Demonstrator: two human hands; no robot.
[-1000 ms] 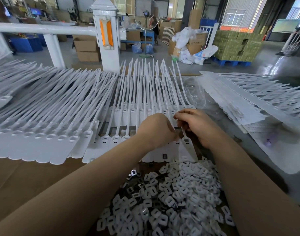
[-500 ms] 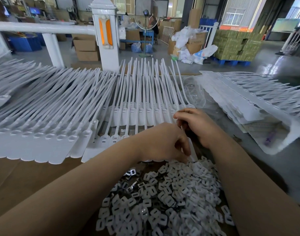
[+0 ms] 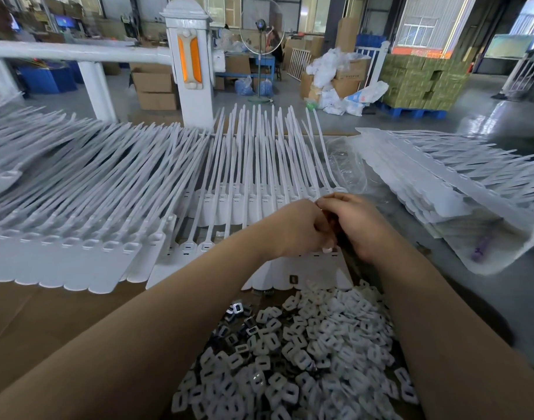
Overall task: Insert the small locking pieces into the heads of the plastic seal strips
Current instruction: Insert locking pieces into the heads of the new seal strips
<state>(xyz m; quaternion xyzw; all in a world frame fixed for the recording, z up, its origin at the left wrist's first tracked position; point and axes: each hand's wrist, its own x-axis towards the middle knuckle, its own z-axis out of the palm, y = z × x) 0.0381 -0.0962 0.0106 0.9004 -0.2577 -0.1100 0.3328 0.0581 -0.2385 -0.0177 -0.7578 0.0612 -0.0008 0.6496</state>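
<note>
Both hands meet over the near row of white seal strips, whose flat heads lie just below my knuckles. My left hand is curled and pinches a small white locking piece that peeks out under its fingers. Pressed against it, my right hand curls its fingers round a strip head, most of which is hidden. A heap of white locking pieces lies between my forearms, with a few dark metal-lined ones at its left edge.
A wide fan of seal strips covers the cardboard table top at left. Another stack of strips lies on clear plastic bags at right. A white post with an orange reflector stands behind the table.
My left hand dipped to the edge of the pile half a second ago and has come back up against my right hand. My right hand has barely moved.
</note>
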